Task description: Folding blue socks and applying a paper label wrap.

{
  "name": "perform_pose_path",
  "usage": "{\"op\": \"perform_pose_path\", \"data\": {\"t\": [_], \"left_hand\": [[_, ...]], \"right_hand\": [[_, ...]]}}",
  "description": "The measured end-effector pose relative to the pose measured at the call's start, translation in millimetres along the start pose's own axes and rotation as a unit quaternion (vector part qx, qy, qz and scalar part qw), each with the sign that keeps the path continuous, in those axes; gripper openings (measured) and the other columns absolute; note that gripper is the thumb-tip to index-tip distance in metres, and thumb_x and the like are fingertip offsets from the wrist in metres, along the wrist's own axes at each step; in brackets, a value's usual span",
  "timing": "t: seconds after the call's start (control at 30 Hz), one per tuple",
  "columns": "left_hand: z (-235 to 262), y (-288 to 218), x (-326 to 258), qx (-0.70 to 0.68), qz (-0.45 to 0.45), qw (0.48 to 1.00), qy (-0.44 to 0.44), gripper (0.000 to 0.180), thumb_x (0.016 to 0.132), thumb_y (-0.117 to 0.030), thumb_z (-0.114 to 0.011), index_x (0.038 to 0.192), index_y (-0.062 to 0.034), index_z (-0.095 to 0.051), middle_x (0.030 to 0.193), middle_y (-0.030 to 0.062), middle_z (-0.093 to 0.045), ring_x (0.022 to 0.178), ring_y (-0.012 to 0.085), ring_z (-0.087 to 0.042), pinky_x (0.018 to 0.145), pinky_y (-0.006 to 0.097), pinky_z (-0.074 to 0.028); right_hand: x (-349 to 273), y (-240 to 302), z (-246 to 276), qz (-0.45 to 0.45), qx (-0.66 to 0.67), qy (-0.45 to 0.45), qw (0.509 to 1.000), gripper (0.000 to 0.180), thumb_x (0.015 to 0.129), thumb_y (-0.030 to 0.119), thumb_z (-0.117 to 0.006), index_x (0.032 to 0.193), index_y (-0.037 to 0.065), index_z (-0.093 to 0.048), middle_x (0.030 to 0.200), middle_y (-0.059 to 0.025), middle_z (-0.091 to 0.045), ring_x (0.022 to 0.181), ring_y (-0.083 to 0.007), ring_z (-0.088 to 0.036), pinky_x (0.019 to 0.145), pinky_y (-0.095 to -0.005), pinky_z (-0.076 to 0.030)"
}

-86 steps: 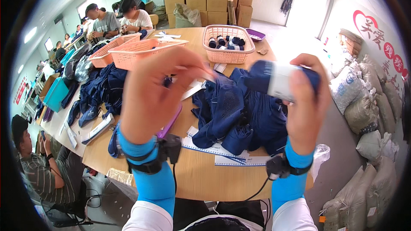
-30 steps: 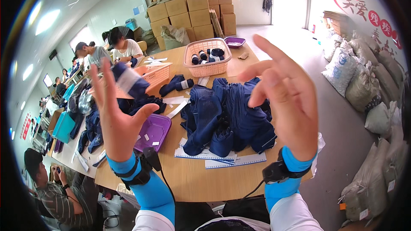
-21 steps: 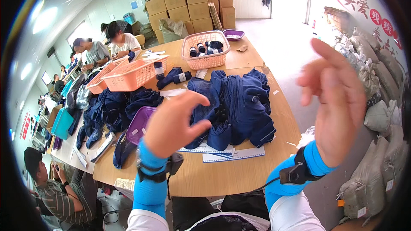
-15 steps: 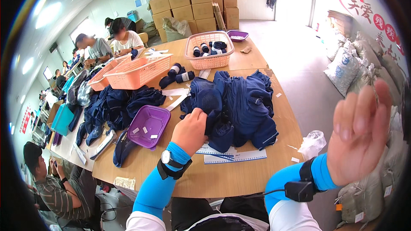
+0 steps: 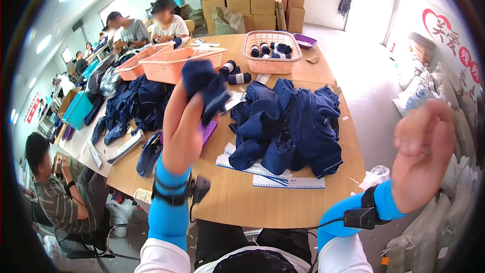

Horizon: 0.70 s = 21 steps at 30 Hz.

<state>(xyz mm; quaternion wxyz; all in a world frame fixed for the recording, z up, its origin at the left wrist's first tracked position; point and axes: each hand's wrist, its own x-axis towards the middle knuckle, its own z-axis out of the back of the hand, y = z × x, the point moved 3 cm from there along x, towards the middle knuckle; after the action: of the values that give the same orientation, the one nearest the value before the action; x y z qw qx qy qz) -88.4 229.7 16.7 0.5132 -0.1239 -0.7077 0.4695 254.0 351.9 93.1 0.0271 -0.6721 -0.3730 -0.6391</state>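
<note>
Open wood on the near side of the navy pile (image 5: 308, 124), reaching down to the rounded edge of the table (image 5: 242, 207); just a narrow margin of wood right of the pile, then a drop to the floor. Out past that edge, near a clear plastic bag (image 5: 375, 176) and right of the pile: right hand (image 5: 422, 154), with fingers partly curled, too blurred for telling how far closed or around what. Left of the pile, up in the air: navy cloth (image 5: 203, 88), bunched and gripped in the fingers of the left hand (image 5: 183, 126).

Mostly hidden behind that hand, a purple tray (image 5: 208, 130) (only a sliver in sight). Partly covered by the pile's near side, white paper strips (image 5: 295, 182). Smeared by motion, the outline of the cloth, hard to read.

Half a second ago, down at the pile's left side with the left hand; now lifted away, with cloth in the fingers. Likewise, in full view then, the tray; now nearly lost.
</note>
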Motion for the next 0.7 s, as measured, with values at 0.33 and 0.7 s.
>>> {"op": "perform_pose_path", "data": {"t": [0.33, 0.7], "left_hand": [[21.2, 32.8, -231.8, -0.162, 0.336, 0.926, 0.049, 0.068, 0.090, -0.007, -0.085, 0.149, 0.0012, -0.050, 0.142, 0.0113, -0.063, 0.125, 0.0195, -0.065, 0.106, 0.037, -0.052], [39.1, 28.8, -236.2, -0.205, 0.283, 0.935, -0.058, 0.064, 0.104, 0.001, -0.057, 0.163, 0.0006, -0.032, 0.150, 0.0065, -0.055, 0.129, 0.0144, -0.056, 0.107, 0.031, -0.046]], "right_hand": [[-39.7, -67.6, -156.9, -0.210, -0.075, 0.441, 0.869, 0.026, 0.098, 0.022, -0.075, 0.101, -0.003, -0.072, 0.074, -0.0108, -0.068, 0.067, -0.0195, -0.068, 0.068, -0.0317, -0.056], [-126.8, -76.3, -207.7, -0.117, -0.098, 0.512, 0.845, 0.086, 0.087, 0.033, -0.085, 0.154, -0.001, -0.042, 0.144, -0.0281, -0.048, 0.133, -0.0452, -0.051, 0.115, -0.0484, -0.043]]}}
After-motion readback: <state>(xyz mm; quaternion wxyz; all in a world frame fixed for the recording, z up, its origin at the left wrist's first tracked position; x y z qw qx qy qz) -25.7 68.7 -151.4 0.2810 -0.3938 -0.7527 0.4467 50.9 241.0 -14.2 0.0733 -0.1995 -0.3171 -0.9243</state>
